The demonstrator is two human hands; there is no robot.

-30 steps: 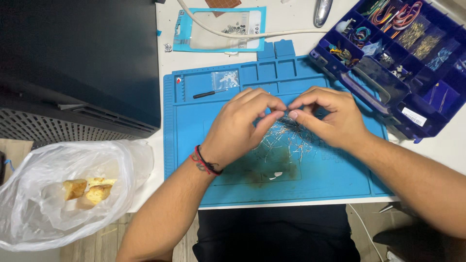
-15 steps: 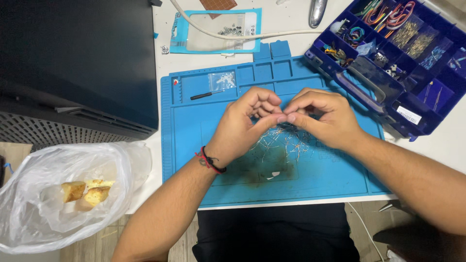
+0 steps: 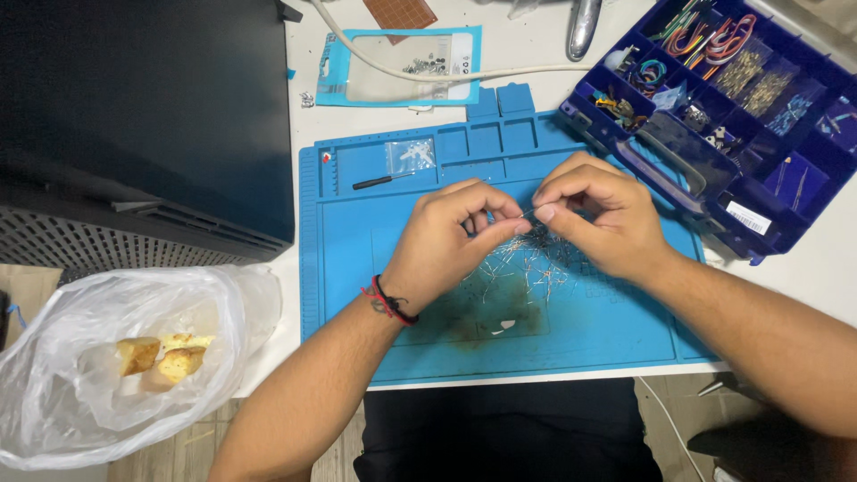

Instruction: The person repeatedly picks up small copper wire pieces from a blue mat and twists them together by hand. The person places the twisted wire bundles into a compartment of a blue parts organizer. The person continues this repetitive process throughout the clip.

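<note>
**A thin wire lead pinched between two hands above the pile**

At the lower left of the frame a crumpled clear plastic bag [image 3: 125, 357] is seen, with a few golden-brown chunks of food inside it. Above it, the upper left is filled by a dark, smooth-sided case [image 3: 143, 116].

At centre a blue silicone work mat [image 3: 607, 330] is laid on the white tabletop [image 3: 527, 45], stained brown near its lower middle. A small black screwdriver [image 3: 382, 181] lies in the mat's upper left, long axis nearly level.

The left hand [image 3: 446, 245] is held with thumb and forefinger pressed together on one end of a fine wire lead [image 3: 528, 214]. The lead is very thin (hardly visible), and its long axis appears to run roughly left to right between the two grips. The right hand [image 3: 598, 219] pinches the other end, fingertips almost touching those of the left. Neither hand is clearly nearer; the lead is shared.

Just below and between the hands a loose tangle of thin metallic leads [image 3: 527, 263] rests on the mat.

At the upper right an open dark-blue compartment box [image 3: 741, 219] holds coloured wires and small parts.
</note>
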